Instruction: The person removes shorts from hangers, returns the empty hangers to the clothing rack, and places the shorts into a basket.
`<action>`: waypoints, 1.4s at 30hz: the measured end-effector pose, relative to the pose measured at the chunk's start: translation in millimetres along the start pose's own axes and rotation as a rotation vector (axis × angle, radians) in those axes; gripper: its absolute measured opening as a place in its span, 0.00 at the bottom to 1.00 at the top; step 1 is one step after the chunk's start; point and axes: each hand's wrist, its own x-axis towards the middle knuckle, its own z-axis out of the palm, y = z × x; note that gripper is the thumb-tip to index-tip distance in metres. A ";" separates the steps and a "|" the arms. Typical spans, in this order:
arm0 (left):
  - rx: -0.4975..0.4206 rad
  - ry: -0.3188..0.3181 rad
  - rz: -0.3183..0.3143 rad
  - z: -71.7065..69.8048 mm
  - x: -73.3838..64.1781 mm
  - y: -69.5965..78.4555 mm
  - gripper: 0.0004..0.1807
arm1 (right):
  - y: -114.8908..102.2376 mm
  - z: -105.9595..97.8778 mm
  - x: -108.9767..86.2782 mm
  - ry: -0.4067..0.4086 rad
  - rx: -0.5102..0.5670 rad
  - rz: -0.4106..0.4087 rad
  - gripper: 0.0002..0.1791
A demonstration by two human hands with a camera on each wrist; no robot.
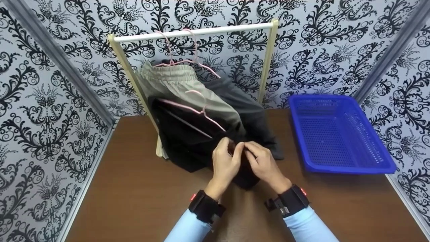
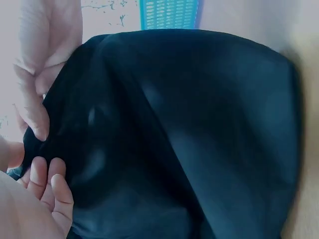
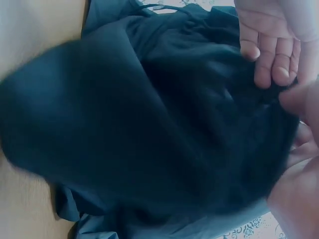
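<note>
Both hands meet at the near edge of a black garment (image 1: 191,153), which looks like trousers or shorts. My left hand (image 1: 225,164) pinches the cloth at its edge. Right beside it, my right hand (image 1: 265,163) also pinches the cloth, fingertips close to the left thumb. A pink hanger (image 1: 204,112) sits in the garment's opening, its hook free of the rail. In the left wrist view the dark cloth (image 2: 209,109) hangs broad below the fingers. The right wrist view shows its folds (image 3: 99,114) too; the pinched edge is partly hidden by fingers.
Behind stands a rack with a white rail (image 1: 218,31) and wooden posts. Light grey trousers (image 1: 174,74) and dark grey trousers (image 1: 231,92) hang there on pink hangers. A blue plastic basket (image 1: 349,169) is at the right on the brown table (image 1: 134,198). Patterned walls enclose the table.
</note>
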 end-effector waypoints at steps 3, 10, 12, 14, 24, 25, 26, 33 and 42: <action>-0.028 -0.044 -0.001 -0.2 -0.6 -0.8 0.13 | 1.6 -2.7 0.7 0.019 -0.013 0.013 0.14; -0.046 -0.179 0.013 -10.6 3.0 3.2 0.08 | 8.6 -15.9 3.5 0.047 -0.019 0.027 0.12; -0.041 -0.205 0.019 -15.6 5.7 4.0 0.08 | 10.2 -20.3 5.0 0.057 -0.016 0.027 0.11; -0.033 -0.220 0.029 -21.5 9.2 5.3 0.08 | 11.9 -24.7 6.2 0.062 -0.012 0.027 0.11; 0.069 -0.128 0.166 -58.6 39.0 6.0 0.09 | 17.5 -49.2 10.6 0.048 -0.015 0.025 0.11; 0.077 -0.117 0.178 -62.9 43.2 5.5 0.10 | 18.0 -51.6 11.4 0.044 -0.014 0.026 0.11; 0.084 -0.105 0.188 -66.9 47.4 4.7 0.10 | 18.4 -54.1 12.3 0.040 -0.014 0.025 0.11; 0.121 -0.035 0.216 -90.4 73.5 0.2 0.13 | 17.9 -68.8 17.7 0.033 0.006 -0.001 0.13; 0.212 0.029 0.218 -111.3 94.3 -9.9 0.18 | 18.2 -83.4 22.0 0.022 0.020 -0.034 0.13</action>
